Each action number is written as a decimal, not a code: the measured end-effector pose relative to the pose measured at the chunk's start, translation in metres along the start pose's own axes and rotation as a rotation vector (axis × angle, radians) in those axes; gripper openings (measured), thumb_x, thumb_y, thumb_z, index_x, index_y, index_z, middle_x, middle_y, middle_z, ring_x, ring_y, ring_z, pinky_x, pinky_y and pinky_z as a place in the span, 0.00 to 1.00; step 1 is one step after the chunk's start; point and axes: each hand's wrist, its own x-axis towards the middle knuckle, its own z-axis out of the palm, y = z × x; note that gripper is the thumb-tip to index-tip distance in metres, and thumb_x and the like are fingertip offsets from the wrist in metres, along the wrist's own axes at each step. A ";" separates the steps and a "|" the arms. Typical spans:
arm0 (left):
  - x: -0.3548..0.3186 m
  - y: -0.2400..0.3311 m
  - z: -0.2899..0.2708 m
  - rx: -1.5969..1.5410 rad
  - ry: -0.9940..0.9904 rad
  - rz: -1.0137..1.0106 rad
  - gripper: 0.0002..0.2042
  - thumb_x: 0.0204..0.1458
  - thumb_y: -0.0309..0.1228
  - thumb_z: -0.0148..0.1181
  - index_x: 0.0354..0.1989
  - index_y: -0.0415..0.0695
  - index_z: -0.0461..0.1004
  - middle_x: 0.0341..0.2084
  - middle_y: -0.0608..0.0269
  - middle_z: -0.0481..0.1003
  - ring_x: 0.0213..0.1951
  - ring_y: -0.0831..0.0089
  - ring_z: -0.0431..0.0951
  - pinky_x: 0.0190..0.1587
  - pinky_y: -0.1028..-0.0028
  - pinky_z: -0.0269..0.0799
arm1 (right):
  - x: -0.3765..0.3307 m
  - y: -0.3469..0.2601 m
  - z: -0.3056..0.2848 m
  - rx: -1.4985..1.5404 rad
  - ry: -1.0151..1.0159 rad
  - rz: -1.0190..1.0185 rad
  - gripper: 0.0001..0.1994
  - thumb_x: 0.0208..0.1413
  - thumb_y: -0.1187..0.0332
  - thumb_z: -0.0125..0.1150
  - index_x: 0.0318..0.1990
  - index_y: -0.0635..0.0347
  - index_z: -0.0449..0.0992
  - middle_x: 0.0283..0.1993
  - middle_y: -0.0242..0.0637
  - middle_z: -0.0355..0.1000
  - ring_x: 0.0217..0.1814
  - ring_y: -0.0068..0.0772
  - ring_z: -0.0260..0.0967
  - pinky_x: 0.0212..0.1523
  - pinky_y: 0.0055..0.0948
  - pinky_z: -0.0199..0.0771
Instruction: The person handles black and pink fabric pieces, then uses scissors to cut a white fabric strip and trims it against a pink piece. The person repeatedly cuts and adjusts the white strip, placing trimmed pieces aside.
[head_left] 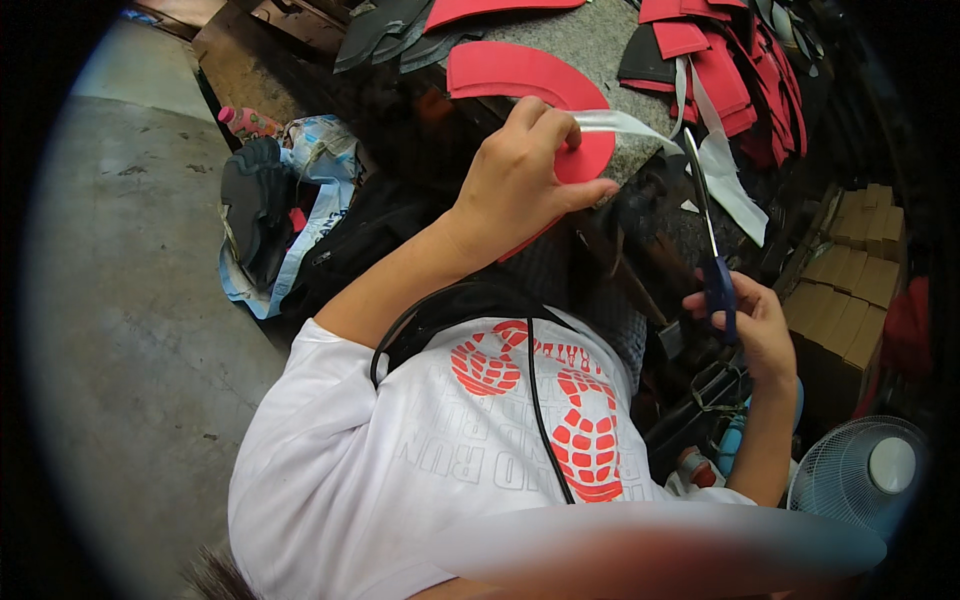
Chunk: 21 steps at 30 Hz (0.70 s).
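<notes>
My left hand (520,165) is closed on a thin white strip (625,124), its index finger curled and its thumb stretched to the right. Right behind that hand lies a curved red piece (520,65), partly hidden by the fingers; whether they grip it too I cannot make out. The strip's free end points at the scissors (708,225). These have dark blue handles and long metal blades pointing up, held in my right hand (755,325). Near the blades hang more white strip pieces (728,180).
Red pieces (720,80) are heaped at the far right, dark pieces (385,35) at the far left. A bag (325,215) with black sole-shaped pieces (255,205) and a pink bottle (248,122) are on the left. Cardboard boxes (845,290) and a fan (855,470) stand at right.
</notes>
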 end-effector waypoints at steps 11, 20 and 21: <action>0.004 0.012 0.014 0.000 -0.003 0.052 0.25 0.38 0.42 0.79 0.35 0.38 0.71 0.31 0.54 0.70 0.31 0.57 0.76 0.34 0.65 0.77 | 0.018 0.007 0.064 0.157 -0.124 -0.115 0.39 0.58 0.30 0.52 0.49 0.65 0.72 0.26 0.37 0.74 0.29 0.27 0.73 0.33 0.24 0.71; 0.001 0.013 0.020 -0.004 0.018 0.054 0.24 0.38 0.39 0.80 0.36 0.39 0.72 0.30 0.57 0.70 0.31 0.63 0.74 0.33 0.69 0.75 | 0.023 0.004 0.088 0.297 -0.049 -0.102 0.39 0.59 0.30 0.50 0.47 0.67 0.71 0.21 0.36 0.71 0.24 0.28 0.71 0.31 0.25 0.73; 0.000 0.014 0.021 -0.011 0.019 0.050 0.24 0.38 0.38 0.80 0.36 0.38 0.73 0.30 0.59 0.71 0.31 0.65 0.74 0.34 0.70 0.74 | 0.023 0.004 0.088 0.290 -0.043 -0.112 0.39 0.59 0.30 0.50 0.47 0.67 0.71 0.21 0.36 0.71 0.24 0.28 0.71 0.31 0.25 0.73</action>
